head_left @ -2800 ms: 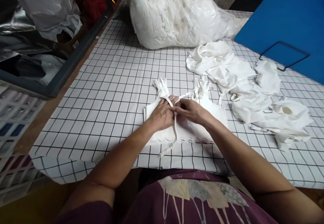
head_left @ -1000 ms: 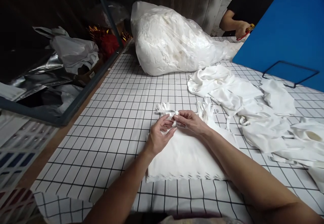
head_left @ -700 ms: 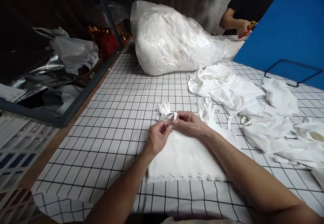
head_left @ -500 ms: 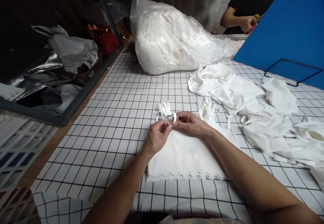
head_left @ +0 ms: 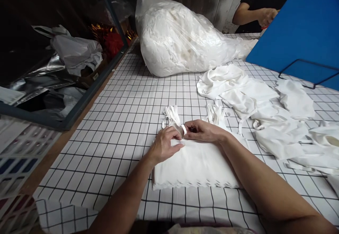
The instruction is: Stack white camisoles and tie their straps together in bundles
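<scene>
Grid-cloth table [head_left: 127, 96]: cloth stack [head_left: 196, 163], loose white pieces [head_left: 265, 117], perhaps fabric-filled bag [head_left: 182, 36].

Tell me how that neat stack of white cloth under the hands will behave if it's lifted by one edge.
The stack of cloth would probably sag and fan apart: it is thin layers, loose at the scalloped front edge. It looks light, like the crumpled pieces nearby. The left hand and right hand pinch only its straps.

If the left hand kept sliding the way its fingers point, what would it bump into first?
The left hand points toward the right hand, so it would probably meet those fingers and the small white strap pinched there, above the folded white stack.
</scene>
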Available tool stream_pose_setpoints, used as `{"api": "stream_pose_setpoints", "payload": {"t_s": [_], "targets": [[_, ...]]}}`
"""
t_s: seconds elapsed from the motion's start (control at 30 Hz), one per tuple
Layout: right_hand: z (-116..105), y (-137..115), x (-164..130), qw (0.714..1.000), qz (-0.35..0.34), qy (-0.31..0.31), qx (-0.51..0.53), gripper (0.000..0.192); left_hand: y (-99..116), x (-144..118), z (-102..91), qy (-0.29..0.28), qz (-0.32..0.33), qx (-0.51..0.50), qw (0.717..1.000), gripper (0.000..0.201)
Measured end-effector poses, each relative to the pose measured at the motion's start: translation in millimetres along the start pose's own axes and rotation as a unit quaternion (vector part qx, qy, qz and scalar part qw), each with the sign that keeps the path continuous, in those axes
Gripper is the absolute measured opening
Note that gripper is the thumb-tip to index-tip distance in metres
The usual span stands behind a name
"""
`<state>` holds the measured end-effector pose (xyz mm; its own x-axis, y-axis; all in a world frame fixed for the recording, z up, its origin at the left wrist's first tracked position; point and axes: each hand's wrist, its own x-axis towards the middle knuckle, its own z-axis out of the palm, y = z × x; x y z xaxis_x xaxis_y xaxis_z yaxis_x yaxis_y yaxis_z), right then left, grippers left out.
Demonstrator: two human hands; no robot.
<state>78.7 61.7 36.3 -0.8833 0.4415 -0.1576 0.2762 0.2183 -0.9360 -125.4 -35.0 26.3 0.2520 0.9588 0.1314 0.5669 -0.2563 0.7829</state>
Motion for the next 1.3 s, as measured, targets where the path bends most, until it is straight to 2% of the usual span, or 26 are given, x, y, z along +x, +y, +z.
{"api": "stream_pose_setpoints", "payload": {"t_s": [0.13, 0.47, 0.6, 0.8, 0.93, 1.07, 1.13, 1.2, 1.3], "targets": [[-1, -3, -1, 1.000, -0.002, -0.013, -0.005, 0.022, -1, 2, 1.3, -0.003, -0.011, -0.006, 1.000, 0.010], [1, 2, 1, 0.999, -0.022, -0.016, -0.028, 0.025, -3, 3, 2.6, -0.003, -0.030, -0.016, 0.999, 0.015], [3, -1, 1, 0.998, -0.037, -0.001, -0.059, 0.022, -2, 5, 1.7, -0.009, -0.008, -0.024, 1.000, 0.014], [13, -5, 3, 0.993, -0.057, 0.023, -0.097, 0.016, -4, 4, 3.5, -0.011, -0.019, 0.031, 0.999, 0.013], [21, -4, 7, 0.993, -0.070, 0.054, -0.080, 0.019, -6, 3, 6.1, -0.001, -0.018, 0.046, 0.999, 0.015], [20, -6, 11, 0.994, -0.060, 0.081, -0.053, 0.022, -2, 3, 3.0, 0.006, -0.039, 0.044, 0.998, 0.020], [18, -11, 8, 0.982, -0.066, 0.136, -0.116, 0.018, -1, 2, -1.3, -0.006, -0.043, 0.019, 0.999, 0.017], [22, -17, 1, 0.953, -0.092, 0.191, -0.218, 0.016, -1, 1, -6.2, -0.026, -0.043, -0.022, 0.998, 0.012], [42, -22, -16, 0.910, -0.133, 0.202, -0.337, 0.024, -6, -2, -13.7, -0.041, -0.037, -0.075, 0.996, 0.010]]}}
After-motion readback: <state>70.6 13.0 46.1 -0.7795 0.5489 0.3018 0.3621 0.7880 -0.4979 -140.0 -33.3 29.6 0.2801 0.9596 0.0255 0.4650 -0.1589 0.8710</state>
